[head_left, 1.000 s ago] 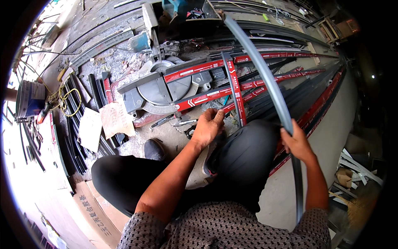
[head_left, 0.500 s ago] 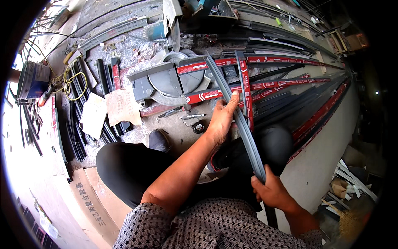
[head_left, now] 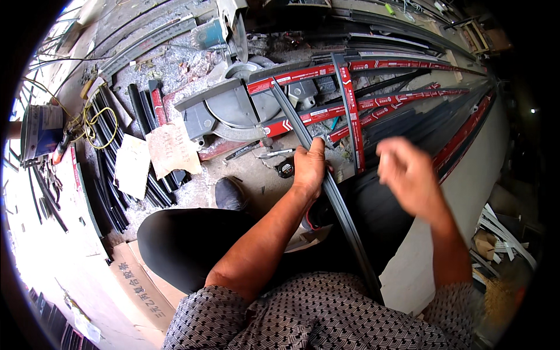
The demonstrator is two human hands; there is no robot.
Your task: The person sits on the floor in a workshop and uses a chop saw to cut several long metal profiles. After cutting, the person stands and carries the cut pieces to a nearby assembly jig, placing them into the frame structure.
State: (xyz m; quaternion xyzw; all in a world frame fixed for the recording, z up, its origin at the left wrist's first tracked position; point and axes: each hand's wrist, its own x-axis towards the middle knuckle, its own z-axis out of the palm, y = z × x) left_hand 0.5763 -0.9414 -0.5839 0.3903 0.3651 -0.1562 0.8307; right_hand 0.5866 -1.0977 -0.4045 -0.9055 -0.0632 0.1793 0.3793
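My left hand (head_left: 310, 168) is wrapped round a long grey metal profile (head_left: 348, 223), which slants from the saw's base down across my lap. Off the profile, my right hand (head_left: 410, 178) is raised over my right thigh. It is blurred, with loosely curled fingers apart and nothing seen in them. Beyond my left hand lies a mitre saw (head_left: 233, 105) with a round grey base. Red-labelled profiles (head_left: 309, 123) rest across that base and run off to the right. A shorter red-labelled piece (head_left: 352, 116) lies crosswise over them, between my two hands.
A black tape measure (head_left: 285, 168) and a marker pen (head_left: 275, 153) lie before my shoe. Dark profile offcuts (head_left: 108, 169), cardboard pieces (head_left: 173, 149), a bucket (head_left: 44, 124) and yellow cord (head_left: 100, 127) are at left. White strips (head_left: 504, 236) are heaped at far right.
My right hand has let go of the profile's near end and moved up and right. The profile's far end has shifted left and the profile has slid lower, still in my left hand.
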